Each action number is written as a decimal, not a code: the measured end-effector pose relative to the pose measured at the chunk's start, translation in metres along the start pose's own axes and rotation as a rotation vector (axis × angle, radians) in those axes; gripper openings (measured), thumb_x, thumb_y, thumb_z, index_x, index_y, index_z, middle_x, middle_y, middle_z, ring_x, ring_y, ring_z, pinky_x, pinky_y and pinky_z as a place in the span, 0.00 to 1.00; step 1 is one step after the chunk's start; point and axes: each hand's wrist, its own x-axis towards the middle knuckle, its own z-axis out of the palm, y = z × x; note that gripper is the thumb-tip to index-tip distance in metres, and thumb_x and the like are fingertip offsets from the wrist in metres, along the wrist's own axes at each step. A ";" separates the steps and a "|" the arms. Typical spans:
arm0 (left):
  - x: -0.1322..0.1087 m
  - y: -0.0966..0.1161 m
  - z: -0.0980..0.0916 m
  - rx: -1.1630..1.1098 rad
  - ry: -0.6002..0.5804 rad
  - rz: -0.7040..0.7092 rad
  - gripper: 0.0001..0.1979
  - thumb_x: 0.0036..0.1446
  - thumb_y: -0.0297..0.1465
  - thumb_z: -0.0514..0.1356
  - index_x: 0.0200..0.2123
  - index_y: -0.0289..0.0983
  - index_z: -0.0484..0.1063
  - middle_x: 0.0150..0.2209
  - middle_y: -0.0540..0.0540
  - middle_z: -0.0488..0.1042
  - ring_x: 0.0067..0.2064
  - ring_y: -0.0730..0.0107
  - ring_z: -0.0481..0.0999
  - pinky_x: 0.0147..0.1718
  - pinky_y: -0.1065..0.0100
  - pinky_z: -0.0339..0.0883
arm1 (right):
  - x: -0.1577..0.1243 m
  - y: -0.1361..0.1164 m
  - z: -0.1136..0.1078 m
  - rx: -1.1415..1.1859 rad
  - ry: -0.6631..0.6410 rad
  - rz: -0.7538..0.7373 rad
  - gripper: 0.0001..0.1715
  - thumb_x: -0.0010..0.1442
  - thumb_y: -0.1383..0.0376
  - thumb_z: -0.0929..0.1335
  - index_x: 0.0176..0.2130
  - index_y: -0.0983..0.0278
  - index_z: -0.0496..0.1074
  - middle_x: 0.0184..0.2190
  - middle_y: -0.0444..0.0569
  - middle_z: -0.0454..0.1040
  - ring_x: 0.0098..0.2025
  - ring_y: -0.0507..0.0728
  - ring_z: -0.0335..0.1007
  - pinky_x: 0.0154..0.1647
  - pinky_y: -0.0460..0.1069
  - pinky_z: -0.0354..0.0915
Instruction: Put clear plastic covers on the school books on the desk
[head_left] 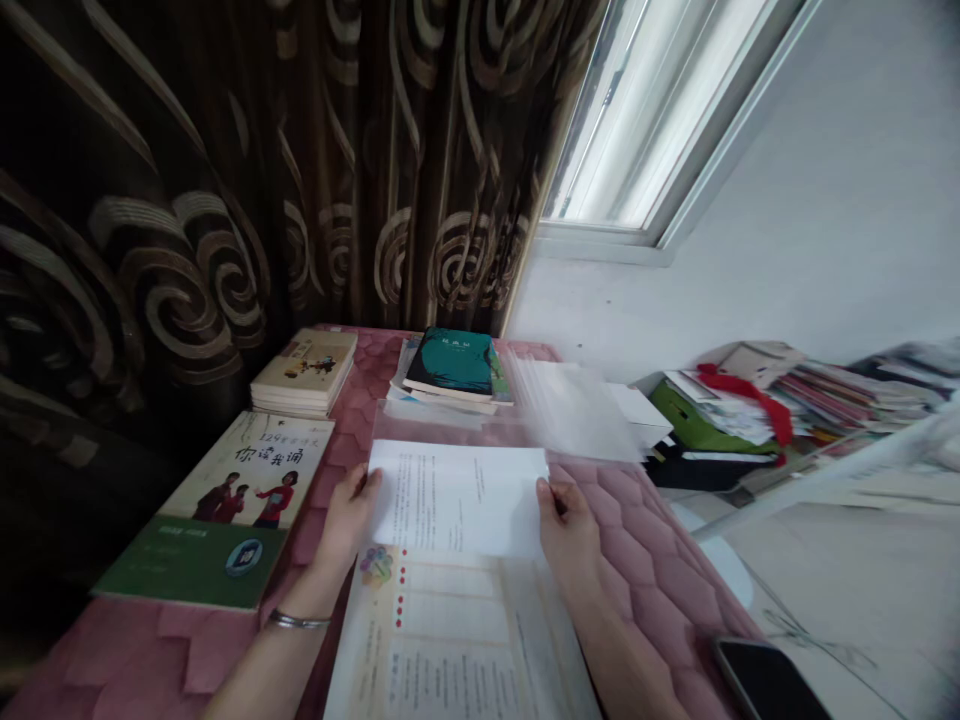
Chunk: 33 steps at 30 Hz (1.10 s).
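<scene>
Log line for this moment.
left hand: holds white sheet, left edge | right hand: holds right edge | teal book: beyond

Smooth matt paper sheet [459, 490] I hold, my shiny metal bracelet [298, 622], quilted cloth cover [637, 530], cloth curtain [352, 150], smooth phone screen [772, 685]

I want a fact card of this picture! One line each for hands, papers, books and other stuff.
Hands: left hand and right hand grip opposite side edges of one sheet
Papers: white printed sheet; colourful page, partly hidden by it
Books: green-and-white book, small book stack, teal book
Other stuff: pink quilted cover, phone, patterned curtain
</scene>
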 end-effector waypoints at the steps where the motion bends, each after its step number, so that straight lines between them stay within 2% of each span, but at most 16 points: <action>1: 0.000 -0.001 0.000 0.002 0.004 -0.006 0.18 0.45 0.48 0.60 0.24 0.37 0.69 0.23 0.50 0.71 0.28 0.67 0.68 0.28 0.68 0.62 | 0.000 0.001 0.000 0.011 0.002 -0.004 0.20 0.55 0.46 0.65 0.29 0.60 0.67 0.24 0.47 0.72 0.28 0.58 0.68 0.27 0.51 0.63; 7: -0.003 0.004 0.002 0.047 0.056 0.040 0.18 0.46 0.47 0.57 0.18 0.40 0.62 0.19 0.53 0.65 0.25 0.70 0.65 0.26 0.69 0.59 | 0.001 0.003 -0.003 0.027 -0.002 0.034 0.18 0.54 0.48 0.66 0.27 0.60 0.66 0.22 0.44 0.70 0.25 0.57 0.65 0.25 0.50 0.61; 14: -0.003 0.003 0.002 0.049 0.066 0.033 0.18 0.48 0.47 0.56 0.19 0.39 0.62 0.18 0.53 0.65 0.24 0.70 0.64 0.25 0.69 0.57 | -0.001 -0.003 0.000 0.016 0.012 -0.043 0.23 0.54 0.44 0.64 0.27 0.60 0.64 0.21 0.44 0.69 0.25 0.57 0.64 0.26 0.50 0.60; 18: 0.000 -0.001 0.001 0.023 0.050 -0.007 0.19 0.46 0.48 0.58 0.19 0.38 0.64 0.18 0.53 0.66 0.24 0.71 0.64 0.25 0.69 0.57 | -0.003 -0.006 0.001 -0.034 0.020 -0.052 0.25 0.55 0.42 0.62 0.28 0.60 0.63 0.21 0.45 0.70 0.24 0.56 0.63 0.26 0.50 0.59; 22: 0.001 -0.003 0.000 -0.013 0.014 -0.006 0.19 0.45 0.49 0.59 0.21 0.38 0.66 0.20 0.52 0.67 0.25 0.71 0.65 0.25 0.70 0.58 | -0.004 -0.004 0.001 -0.025 0.022 -0.060 0.23 0.57 0.44 0.63 0.28 0.60 0.63 0.22 0.45 0.69 0.25 0.56 0.63 0.26 0.50 0.58; 28: -0.003 -0.001 0.004 0.037 0.069 0.057 0.19 0.49 0.48 0.57 0.19 0.39 0.61 0.19 0.54 0.63 0.25 0.71 0.63 0.25 0.70 0.56 | -0.006 0.007 0.001 0.114 0.018 -0.021 0.16 0.57 0.49 0.66 0.30 0.59 0.65 0.23 0.42 0.68 0.25 0.56 0.62 0.26 0.50 0.59; 33: -0.003 -0.002 0.003 0.063 0.063 0.062 0.19 0.51 0.48 0.55 0.20 0.40 0.62 0.19 0.54 0.62 0.24 0.71 0.63 0.25 0.70 0.56 | -0.007 0.004 0.002 0.084 0.017 -0.037 0.21 0.56 0.46 0.65 0.30 0.61 0.65 0.23 0.43 0.69 0.26 0.56 0.63 0.27 0.50 0.60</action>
